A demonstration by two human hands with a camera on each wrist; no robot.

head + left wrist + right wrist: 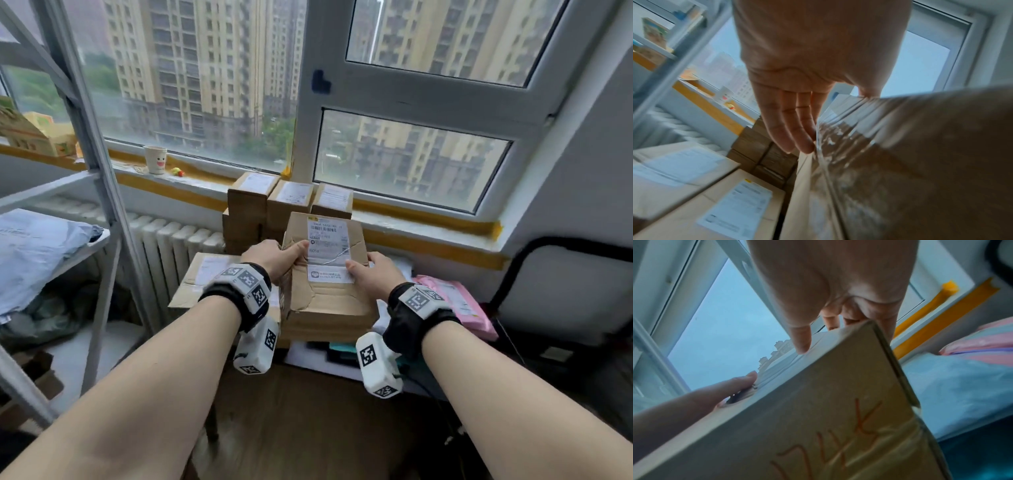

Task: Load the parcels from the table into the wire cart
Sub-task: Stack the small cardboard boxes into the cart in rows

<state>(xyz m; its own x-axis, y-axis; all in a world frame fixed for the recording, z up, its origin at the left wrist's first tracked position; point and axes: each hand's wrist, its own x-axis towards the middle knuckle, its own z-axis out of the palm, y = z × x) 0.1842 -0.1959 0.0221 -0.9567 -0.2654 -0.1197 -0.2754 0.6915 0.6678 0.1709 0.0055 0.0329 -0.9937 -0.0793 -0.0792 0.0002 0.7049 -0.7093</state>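
Both hands clasp the taped cardboard parcel [329, 274] by its sides: left hand [274, 257] and right hand [375, 274] with thumbs on its shipping label [329, 251]. Its long axis points towards the window, above stacked boxes [289, 198].

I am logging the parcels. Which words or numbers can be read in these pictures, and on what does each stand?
"6058": white shipping label on the held cardboard box.
Orange handwritten marks on the box's side: not legible.
Other print on that label and labels on the stacked boxes: too small to read.
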